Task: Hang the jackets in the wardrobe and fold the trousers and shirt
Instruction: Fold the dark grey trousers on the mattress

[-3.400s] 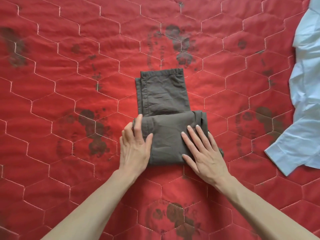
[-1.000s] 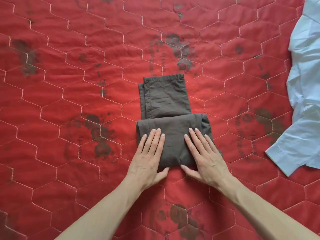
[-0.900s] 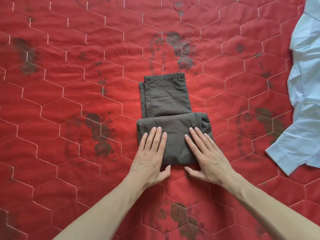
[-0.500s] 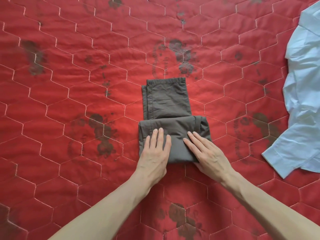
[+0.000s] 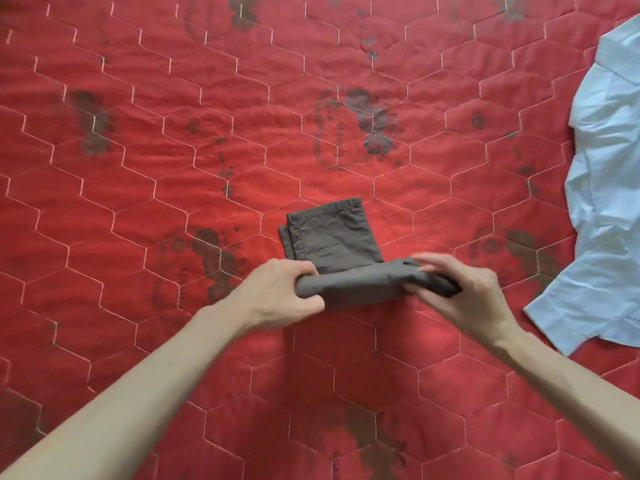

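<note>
Left hand (image 5: 277, 292) clenched round the 9 o'clock end of the trousers (image 5: 349, 261) bundle, right hand (image 5: 467, 292) pinching the 3 o'clock end, lifting the near fold off the red quilt (image 5: 138, 168). Trousers sit mid-frame, hem end flat toward 12 o'clock. I'd judge the trousers one fold from done. Shirt (image 5: 609, 188) at 3 o'clock lies unfolded. Count: one trousers, one shirt, zero jackets or wardrobe in view, so can't tell that part.
</note>
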Demonstrator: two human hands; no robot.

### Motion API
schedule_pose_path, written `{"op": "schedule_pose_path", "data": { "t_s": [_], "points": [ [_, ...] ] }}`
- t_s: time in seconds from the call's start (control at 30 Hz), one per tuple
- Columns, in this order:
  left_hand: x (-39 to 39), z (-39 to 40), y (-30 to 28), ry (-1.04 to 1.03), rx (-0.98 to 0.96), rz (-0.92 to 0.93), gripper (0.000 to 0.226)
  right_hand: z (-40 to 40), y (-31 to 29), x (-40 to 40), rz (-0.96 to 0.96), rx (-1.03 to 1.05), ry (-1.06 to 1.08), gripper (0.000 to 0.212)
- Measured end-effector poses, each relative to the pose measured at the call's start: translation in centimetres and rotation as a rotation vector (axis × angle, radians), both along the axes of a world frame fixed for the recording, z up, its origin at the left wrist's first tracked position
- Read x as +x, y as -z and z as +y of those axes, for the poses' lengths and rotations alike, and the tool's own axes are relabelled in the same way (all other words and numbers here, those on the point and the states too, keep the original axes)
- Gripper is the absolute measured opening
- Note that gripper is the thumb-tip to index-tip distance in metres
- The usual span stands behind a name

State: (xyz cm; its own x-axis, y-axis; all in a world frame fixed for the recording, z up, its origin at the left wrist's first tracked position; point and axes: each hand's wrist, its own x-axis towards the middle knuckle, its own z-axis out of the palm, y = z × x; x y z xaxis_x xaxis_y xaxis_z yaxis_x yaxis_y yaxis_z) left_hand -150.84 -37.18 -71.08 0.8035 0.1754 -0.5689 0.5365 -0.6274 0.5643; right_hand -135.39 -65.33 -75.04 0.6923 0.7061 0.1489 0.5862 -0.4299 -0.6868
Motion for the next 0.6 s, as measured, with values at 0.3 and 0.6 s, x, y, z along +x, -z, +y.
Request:
{"op": "schedule_pose_path", "data": {
  "t_s": [0.3, 0.6],
  "points": [
    [-0.8, 2.5, 5.7, -0.961, -0.380, -0.230, 0.028, 8.3, 1.0, 3.2, 0.422, 0.218, 0.372, 0.027],
    [1.2, 1.3, 8.8, -1.001, -0.113, 0.030, 0.071, 12.4, 7.3, 3.7, 0.557, -0.082, 0.563, 0.026]
  ]
}}
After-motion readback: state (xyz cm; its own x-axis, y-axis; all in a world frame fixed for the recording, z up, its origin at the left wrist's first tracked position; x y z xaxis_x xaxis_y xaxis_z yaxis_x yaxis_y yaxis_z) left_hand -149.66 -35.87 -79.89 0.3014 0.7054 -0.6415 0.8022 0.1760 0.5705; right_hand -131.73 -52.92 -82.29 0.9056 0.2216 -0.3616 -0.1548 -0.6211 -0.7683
